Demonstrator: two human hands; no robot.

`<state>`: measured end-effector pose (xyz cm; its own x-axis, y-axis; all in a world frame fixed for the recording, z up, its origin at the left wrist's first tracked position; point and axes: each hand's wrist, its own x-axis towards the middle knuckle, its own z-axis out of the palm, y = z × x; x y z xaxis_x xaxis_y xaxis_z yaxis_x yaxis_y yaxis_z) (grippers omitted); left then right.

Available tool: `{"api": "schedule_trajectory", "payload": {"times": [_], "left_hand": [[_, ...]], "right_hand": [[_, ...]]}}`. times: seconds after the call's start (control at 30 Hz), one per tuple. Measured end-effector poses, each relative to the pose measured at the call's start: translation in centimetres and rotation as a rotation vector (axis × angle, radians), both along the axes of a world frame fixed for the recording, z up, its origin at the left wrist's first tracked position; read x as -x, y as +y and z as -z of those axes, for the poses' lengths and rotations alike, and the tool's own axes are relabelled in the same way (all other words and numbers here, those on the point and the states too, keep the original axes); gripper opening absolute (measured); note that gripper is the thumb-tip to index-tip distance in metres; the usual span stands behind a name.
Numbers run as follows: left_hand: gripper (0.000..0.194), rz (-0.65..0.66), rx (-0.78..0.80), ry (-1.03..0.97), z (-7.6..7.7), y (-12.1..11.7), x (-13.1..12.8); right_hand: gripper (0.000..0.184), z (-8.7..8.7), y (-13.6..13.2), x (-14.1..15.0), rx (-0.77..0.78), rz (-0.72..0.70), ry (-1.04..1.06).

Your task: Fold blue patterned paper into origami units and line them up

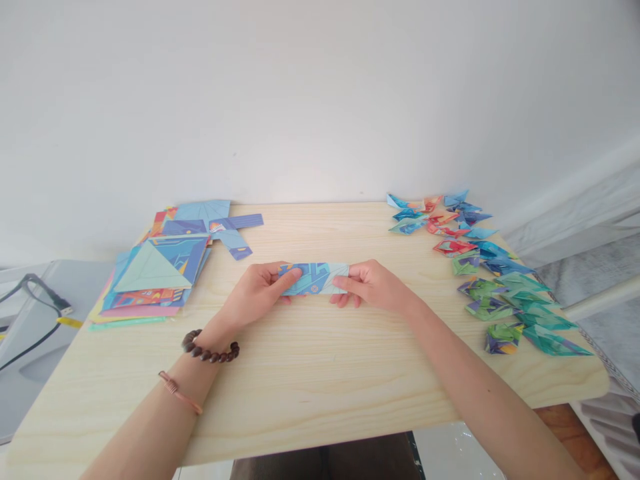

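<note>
To the right of the paper pile (150,269), the left hand (257,292) and the right hand (374,285) each pinch one end of the paper strip (316,279), seemingly at a folding step, and the next move probably calls for even, careful pressing.

Open far middle, crowded sides
Passage runs over tabletop (320,230) beyond the left hand (256,291) and right hand (377,285), between paper stack (155,270) and folded paper shapes (506,266).

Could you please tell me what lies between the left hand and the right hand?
In the head view, a paper strip spans that stretch: the left hand holds one end, the right hand the other.
</note>
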<state>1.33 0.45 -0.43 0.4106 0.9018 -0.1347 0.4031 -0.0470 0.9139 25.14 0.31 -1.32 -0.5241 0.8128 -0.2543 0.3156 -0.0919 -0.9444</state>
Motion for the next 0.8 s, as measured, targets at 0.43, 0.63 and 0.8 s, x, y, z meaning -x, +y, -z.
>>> {"api": "schedule_trajectory", "payload": {"times": [0.43,0.63,0.8], "left_hand": [[0.045,-0.159,0.053,-0.103,0.7,0.4,0.1],[0.036,-0.148,0.061,-0.264,0.6,0.5,-0.2],[0.027,-0.014,-0.03,-0.061,0.3,0.2,-0.3]], "right_hand": [[0.025,0.5,-0.3,0.8,-0.143,0.234,0.094],[0.035,0.7,-0.4,1.3,-0.1,0.331,0.18],[0.036,0.3,-0.8,1.6,-0.178,0.253,0.135]]}}
